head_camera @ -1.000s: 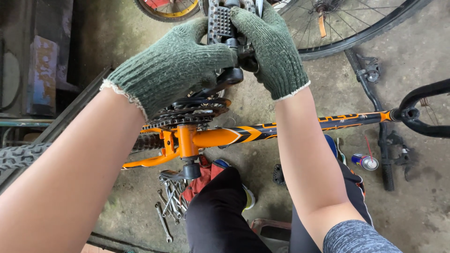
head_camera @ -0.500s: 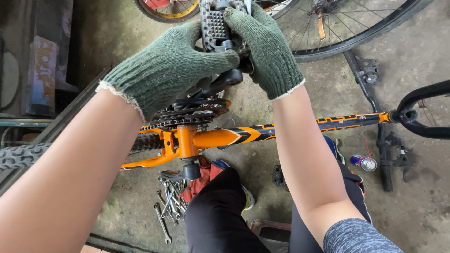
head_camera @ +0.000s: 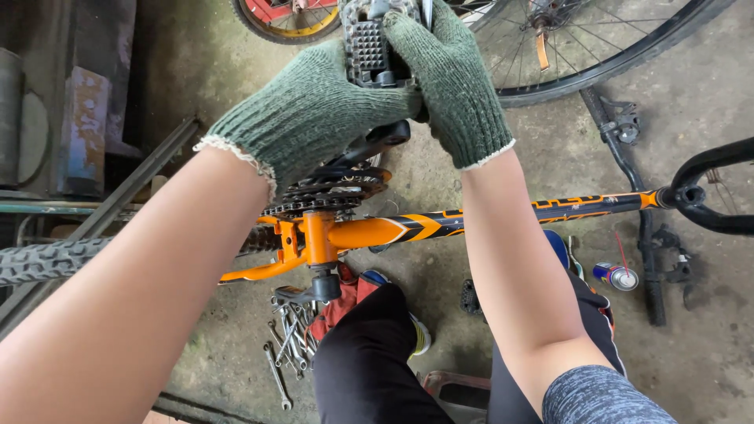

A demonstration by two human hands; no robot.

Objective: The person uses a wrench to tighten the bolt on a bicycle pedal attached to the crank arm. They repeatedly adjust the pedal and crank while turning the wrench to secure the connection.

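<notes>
Both my hands wear green knit gloves. My left hand (head_camera: 314,110) wraps around the black bicycle pedal (head_camera: 369,51) from the left. From the right, my right hand (head_camera: 455,78) closes over the same pedal and the end of the black crank arm (head_camera: 377,141). Below them sit the chainrings (head_camera: 330,192) and the orange bicycle frame (head_camera: 377,232), lying upside down across my legs. What my right fingers pinch at the pedal top is hidden.
Several wrenches (head_camera: 287,338) lie on the concrete floor by my knee. A spray can (head_camera: 616,275) lies at right near black handlebar parts (head_camera: 699,188). A bicycle wheel (head_camera: 597,47) is at top right, a knobby tyre (head_camera: 47,259) at left.
Both hands have shifted slightly on the pedal, staying closed around it; the pedal sits a little higher in view. The bicycle frame has not moved.
</notes>
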